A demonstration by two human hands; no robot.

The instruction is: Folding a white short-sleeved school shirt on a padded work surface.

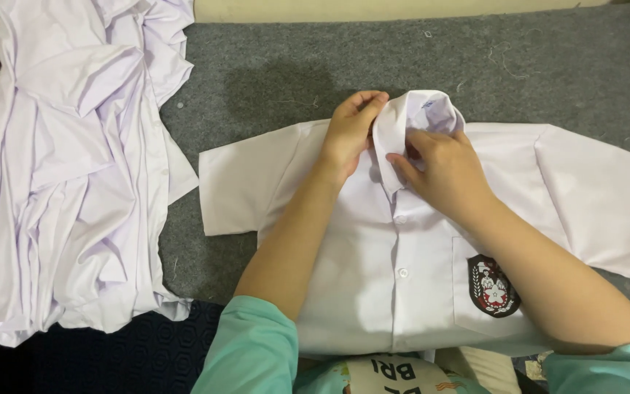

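White short-sleeved shirt (373,255) is lying flat, front up, on grey carpet (548,73); the left hand (350,135) and right hand (442,171) are pinching its collar (421,109) at the far end; a heap of white shirts (67,160) is lying to the left.

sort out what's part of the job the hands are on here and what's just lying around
In hand:
- white short-sleeved shirt, laid flat, front up
- its collar, which both hands grip
- left hand and right hand

Lying about:
- heap of crumpled white shirts at the left
- grey felt mat underneath
- dark patterned cloth at the lower left
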